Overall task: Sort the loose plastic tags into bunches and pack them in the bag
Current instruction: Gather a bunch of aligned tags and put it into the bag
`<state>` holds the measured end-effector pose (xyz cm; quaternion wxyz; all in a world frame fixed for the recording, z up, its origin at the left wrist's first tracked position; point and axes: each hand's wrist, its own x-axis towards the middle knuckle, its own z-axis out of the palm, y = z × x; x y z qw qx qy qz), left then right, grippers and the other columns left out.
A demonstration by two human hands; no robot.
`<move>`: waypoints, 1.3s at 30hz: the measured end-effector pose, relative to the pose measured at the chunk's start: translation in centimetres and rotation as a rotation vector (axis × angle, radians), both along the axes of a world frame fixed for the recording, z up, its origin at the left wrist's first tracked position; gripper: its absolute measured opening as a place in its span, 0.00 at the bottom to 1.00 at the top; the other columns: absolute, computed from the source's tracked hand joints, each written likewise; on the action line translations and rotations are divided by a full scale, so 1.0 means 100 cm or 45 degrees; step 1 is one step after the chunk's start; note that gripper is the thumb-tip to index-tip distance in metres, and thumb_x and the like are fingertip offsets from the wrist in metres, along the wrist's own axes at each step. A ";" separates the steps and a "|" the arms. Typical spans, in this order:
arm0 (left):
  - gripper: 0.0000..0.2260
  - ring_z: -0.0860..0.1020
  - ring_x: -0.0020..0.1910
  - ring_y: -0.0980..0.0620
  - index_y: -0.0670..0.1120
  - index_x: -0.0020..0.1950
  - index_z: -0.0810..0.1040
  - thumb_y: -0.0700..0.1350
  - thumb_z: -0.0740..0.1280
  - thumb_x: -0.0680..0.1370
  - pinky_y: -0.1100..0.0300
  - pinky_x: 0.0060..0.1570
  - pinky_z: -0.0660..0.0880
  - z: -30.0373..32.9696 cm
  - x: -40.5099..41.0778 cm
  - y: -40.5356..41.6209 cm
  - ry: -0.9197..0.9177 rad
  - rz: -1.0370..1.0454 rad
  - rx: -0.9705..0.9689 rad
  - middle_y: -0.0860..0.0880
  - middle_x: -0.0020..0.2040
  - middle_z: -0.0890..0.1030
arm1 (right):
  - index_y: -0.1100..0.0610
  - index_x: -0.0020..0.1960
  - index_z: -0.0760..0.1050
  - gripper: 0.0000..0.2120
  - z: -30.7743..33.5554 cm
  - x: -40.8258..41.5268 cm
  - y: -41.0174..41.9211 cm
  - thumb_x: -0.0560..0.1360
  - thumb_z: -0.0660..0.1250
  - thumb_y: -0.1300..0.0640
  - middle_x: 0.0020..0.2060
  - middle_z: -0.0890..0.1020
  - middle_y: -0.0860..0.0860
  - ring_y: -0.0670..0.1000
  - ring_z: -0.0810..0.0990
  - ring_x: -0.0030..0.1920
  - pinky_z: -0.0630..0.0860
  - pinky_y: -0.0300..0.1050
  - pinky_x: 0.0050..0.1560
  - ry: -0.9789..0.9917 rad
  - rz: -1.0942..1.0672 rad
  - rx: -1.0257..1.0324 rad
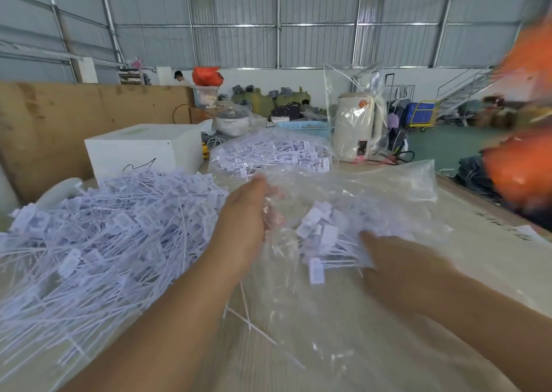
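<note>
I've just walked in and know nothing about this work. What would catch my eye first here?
First, the huge heap of loose white plastic tags spread over the table on the left. Then the two bare hands in the middle: the left hand grips the clear plastic bag at its mouth, while the right hand pushes a bunch of tags into it. Behind them lies another bag of tags.

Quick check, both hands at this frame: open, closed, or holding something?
Left hand: grips the edge of the clear plastic bag.
Right hand: inside the bag on a bunch of tags; grip cannot be told.
</note>
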<state>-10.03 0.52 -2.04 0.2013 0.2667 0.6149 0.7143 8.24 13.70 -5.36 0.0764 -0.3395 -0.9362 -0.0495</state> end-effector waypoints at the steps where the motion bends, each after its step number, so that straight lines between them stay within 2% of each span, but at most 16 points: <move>1: 0.19 0.74 0.22 0.59 0.50 0.43 0.83 0.59 0.58 0.81 0.69 0.23 0.66 -0.002 0.003 0.001 0.061 -0.037 -0.041 0.53 0.29 0.80 | 0.44 0.54 0.62 0.07 0.000 -0.004 -0.007 0.78 0.58 0.47 0.47 0.75 0.43 0.44 0.75 0.43 0.68 0.39 0.39 0.037 0.117 -0.103; 3: 0.21 0.78 0.29 0.55 0.51 0.39 0.83 0.61 0.58 0.80 0.66 0.30 0.69 -0.007 0.008 0.002 0.178 -0.155 -0.053 0.52 0.33 0.82 | 0.45 0.46 0.60 0.06 0.002 -0.012 -0.020 0.79 0.58 0.49 0.38 0.69 0.43 0.40 0.68 0.35 0.63 0.35 0.33 0.034 0.290 -0.235; 6: 0.20 0.76 0.36 0.47 0.53 0.37 0.83 0.64 0.59 0.74 0.55 0.40 0.71 -0.010 0.016 0.001 0.338 -0.379 0.009 0.48 0.33 0.80 | 0.48 0.42 0.58 0.11 0.006 -0.028 -0.026 0.80 0.59 0.54 0.36 0.66 0.44 0.42 0.67 0.34 0.62 0.36 0.30 -0.006 0.235 -0.387; 10: 0.22 0.79 0.37 0.45 0.51 0.40 0.83 0.65 0.57 0.71 0.45 0.47 0.76 -0.012 0.025 -0.004 0.626 -0.546 -0.093 0.45 0.39 0.82 | 0.55 0.40 0.71 0.08 0.013 -0.040 -0.031 0.78 0.62 0.58 0.30 0.77 0.43 0.41 0.76 0.32 0.68 0.32 0.30 0.197 0.130 -0.645; 12: 0.24 0.77 0.37 0.49 0.46 0.40 0.81 0.64 0.58 0.69 0.49 0.47 0.76 -0.011 0.025 -0.007 0.650 -0.592 -0.146 0.42 0.39 0.79 | 0.53 0.32 0.69 0.18 0.019 -0.039 -0.038 0.79 0.61 0.64 0.18 0.73 0.37 0.33 0.74 0.24 0.67 0.27 0.27 0.305 0.160 -0.778; 14: 0.25 0.72 0.33 0.55 0.43 0.41 0.79 0.63 0.57 0.68 0.59 0.38 0.71 -0.010 0.022 -0.010 0.717 -0.642 -0.273 0.47 0.34 0.75 | 0.53 0.28 0.66 0.24 0.023 -0.037 -0.043 0.79 0.58 0.71 0.14 0.70 0.39 0.33 0.70 0.20 0.66 0.26 0.26 0.269 0.181 -0.857; 17: 0.12 0.68 0.27 0.59 0.45 0.39 0.78 0.52 0.60 0.74 0.62 0.30 0.64 -0.014 0.015 -0.009 1.019 -0.612 -0.502 0.55 0.28 0.72 | 0.61 0.34 0.75 0.17 0.025 -0.031 -0.047 0.81 0.58 0.64 0.30 0.79 0.53 0.42 0.78 0.31 0.71 0.30 0.33 0.146 0.133 -0.897; 19: 0.09 0.68 0.28 0.55 0.43 0.38 0.75 0.46 0.62 0.76 0.59 0.31 0.63 -0.021 0.009 -0.006 1.173 -0.514 -0.608 0.53 0.29 0.71 | 0.64 0.46 0.78 0.13 0.028 -0.027 -0.043 0.78 0.64 0.53 0.41 0.79 0.61 0.55 0.79 0.41 0.73 0.45 0.42 0.064 0.126 -0.784; 23: 0.07 0.73 0.32 0.53 0.47 0.40 0.74 0.47 0.65 0.76 0.60 0.33 0.67 -0.030 0.005 -0.002 1.264 -0.511 -0.783 0.52 0.34 0.75 | 0.58 0.34 0.70 0.16 0.051 -0.015 -0.047 0.73 0.68 0.50 0.30 0.71 0.54 0.52 0.69 0.30 0.65 0.44 0.32 0.073 0.131 -0.672; 25: 0.11 0.71 0.32 0.56 0.49 0.36 0.69 0.48 0.65 0.77 0.62 0.31 0.65 -0.031 0.010 0.000 1.369 -0.543 -0.841 0.54 0.34 0.72 | 0.60 0.32 0.74 0.14 0.060 -0.012 -0.048 0.72 0.68 0.53 0.27 0.78 0.54 0.51 0.74 0.27 0.72 0.45 0.30 0.273 0.097 -0.606; 27: 0.14 0.69 0.30 0.60 0.53 0.32 0.67 0.49 0.64 0.78 0.62 0.30 0.63 -0.030 0.017 0.001 1.468 -0.615 -0.848 0.55 0.33 0.70 | 0.57 0.34 0.78 0.08 0.062 -0.014 -0.046 0.71 0.67 0.58 0.27 0.81 0.50 0.42 0.75 0.24 0.71 0.33 0.25 0.613 0.119 -0.432; 30: 0.13 0.72 0.32 0.55 0.58 0.32 0.69 0.49 0.64 0.77 0.60 0.34 0.69 -0.026 0.025 -0.002 1.427 -0.817 -0.839 0.56 0.34 0.71 | 0.54 0.43 0.81 0.06 0.060 -0.030 -0.049 0.73 0.66 0.61 0.36 0.81 0.43 0.40 0.77 0.36 0.68 0.26 0.33 0.838 0.277 -0.270; 33: 0.06 0.70 0.31 0.59 0.57 0.34 0.74 0.55 0.62 0.69 0.60 0.34 0.66 -0.017 0.025 -0.008 1.172 -0.976 -0.865 0.57 0.32 0.72 | 0.54 0.63 0.78 0.15 0.044 -0.058 -0.043 0.78 0.62 0.59 0.61 0.79 0.48 0.46 0.76 0.60 0.66 0.31 0.56 0.551 0.440 -0.294; 34: 0.09 0.69 0.31 0.59 0.56 0.34 0.76 0.58 0.60 0.65 0.60 0.34 0.65 -0.012 0.021 -0.011 1.074 -0.978 -0.879 0.56 0.32 0.71 | 0.54 0.66 0.76 0.16 0.041 -0.067 -0.042 0.79 0.61 0.58 0.65 0.77 0.49 0.48 0.74 0.64 0.65 0.33 0.60 0.479 0.461 -0.362; 37: 0.15 0.72 0.35 0.58 0.51 0.36 0.82 0.55 0.59 0.65 0.65 0.39 0.69 -0.001 -0.001 -0.017 0.933 -0.871 -0.830 0.54 0.38 0.76 | 0.57 0.60 0.80 0.13 0.036 -0.085 -0.037 0.81 0.59 0.56 0.58 0.82 0.54 0.53 0.80 0.55 0.73 0.43 0.57 0.388 0.516 -0.569; 39: 0.12 0.77 0.40 0.59 0.51 0.38 0.84 0.51 0.61 0.70 0.62 0.45 0.73 -0.004 -0.018 -0.016 0.919 -0.525 -0.742 0.57 0.40 0.82 | 0.58 0.49 0.81 0.12 0.035 -0.095 -0.033 0.80 0.59 0.57 0.46 0.83 0.56 0.54 0.80 0.47 0.75 0.50 0.51 0.295 0.532 -0.504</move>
